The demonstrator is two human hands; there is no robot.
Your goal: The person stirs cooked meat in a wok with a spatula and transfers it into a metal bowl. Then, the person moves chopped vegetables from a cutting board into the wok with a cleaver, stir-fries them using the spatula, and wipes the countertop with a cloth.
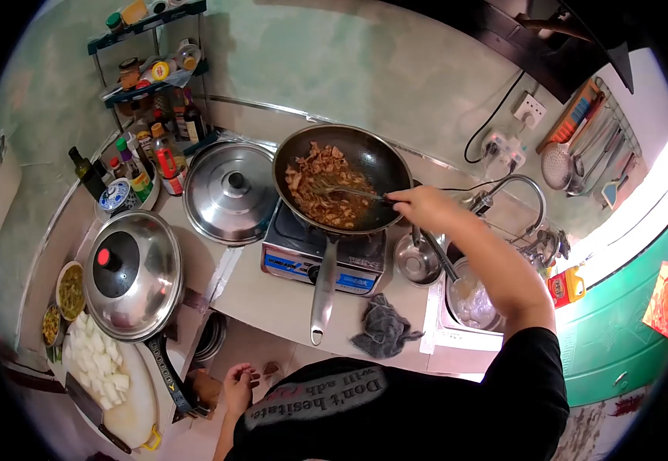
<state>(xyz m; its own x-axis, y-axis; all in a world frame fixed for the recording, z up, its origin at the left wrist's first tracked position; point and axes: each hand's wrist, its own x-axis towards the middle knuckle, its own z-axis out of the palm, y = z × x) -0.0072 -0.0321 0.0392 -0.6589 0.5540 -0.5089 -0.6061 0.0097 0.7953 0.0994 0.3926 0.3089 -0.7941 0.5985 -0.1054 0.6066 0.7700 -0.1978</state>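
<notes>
A dark wok [384, 165] with a long metal handle [324, 296] sits on a portable gas stove [280, 263]. Browned meat pieces in sauce [322, 169] lie in its left and middle part. My right hand [424, 207], at the wok's right rim, is closed on the dark handle of a metal spatula [349, 192], whose head rests among the meat. Low at my left side, my left hand [240, 383] hangs away from the wok, with its fingers loosely curled and apart and nothing in them.
A large steel lid [226, 184] lies left of the stove; a lidded pan [146, 253] stands over a board with chopped white pieces [96, 357] and a knife [92, 407]. A grey cloth [382, 326], small steel bowl [418, 261] and sink [465, 296] are at the right.
</notes>
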